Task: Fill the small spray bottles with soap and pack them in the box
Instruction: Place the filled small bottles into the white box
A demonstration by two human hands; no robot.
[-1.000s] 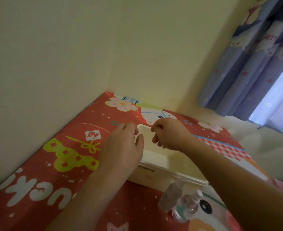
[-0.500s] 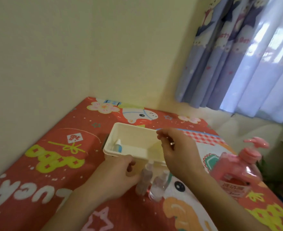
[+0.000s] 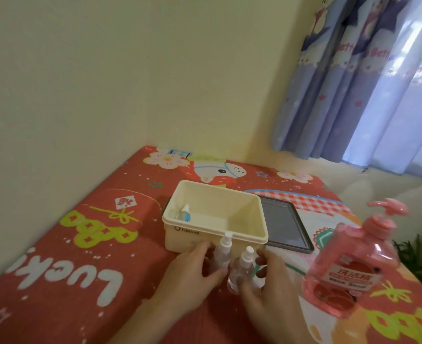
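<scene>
We've got our left hand (image 3: 192,271) and right hand (image 3: 267,281) each curled round a small spray bottle (image 3: 223,252) in front of the cream box (image 3: 205,234), so uncapping for the pink soap (image 3: 349,264) is probably next.

Soft daylight comes through the curtain (image 3: 368,78) at the right, the picture is slightly blurred and bent at the edges.

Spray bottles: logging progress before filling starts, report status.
Left hand grips one spray bottle; right hand grips the other. Both capped, outside the cream box. Pink soap bottle untouched. Nothing in the way.
</scene>
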